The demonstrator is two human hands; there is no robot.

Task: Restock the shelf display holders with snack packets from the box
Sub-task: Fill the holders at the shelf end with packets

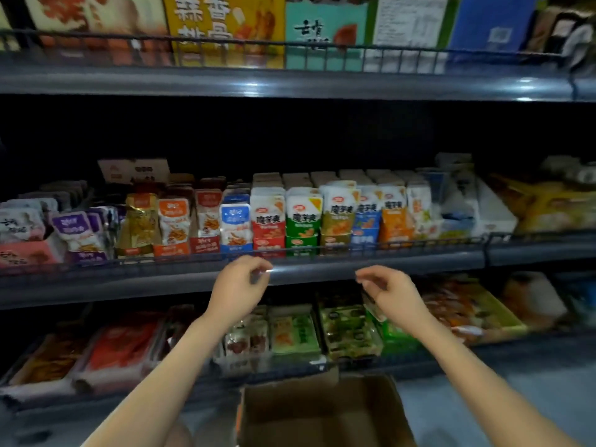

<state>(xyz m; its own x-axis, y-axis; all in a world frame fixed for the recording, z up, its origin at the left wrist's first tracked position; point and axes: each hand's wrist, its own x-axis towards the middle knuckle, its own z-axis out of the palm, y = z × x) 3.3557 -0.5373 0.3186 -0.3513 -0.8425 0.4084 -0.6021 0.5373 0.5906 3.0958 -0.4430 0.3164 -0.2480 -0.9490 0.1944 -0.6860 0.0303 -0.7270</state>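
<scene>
- Fingers (pixel 259 264) of the left hand (pixel 240 287) are loosely curled, thumb near the forefinger, with nothing seen between them.
- Fingers (pixel 366 279) of the right hand (pixel 395 290) are curled just as loosely and hold nothing.
- Both hands hover just in front of the middle shelf's rounded front lip (pixel 419 264), with a clear gap between them.
- Just behind the lip, a low wire rail (pixel 419 242) fences the snack packets (pixel 303 214), which stand upright in tight rows in their display holders (pixel 269 242).
- Dark open room lies above the packets, below the upper shelf (pixel 290 83).
- The box (pixel 322 411) sits open below the forearms, against the bottom shelf's edge (pixel 483 350).
</scene>
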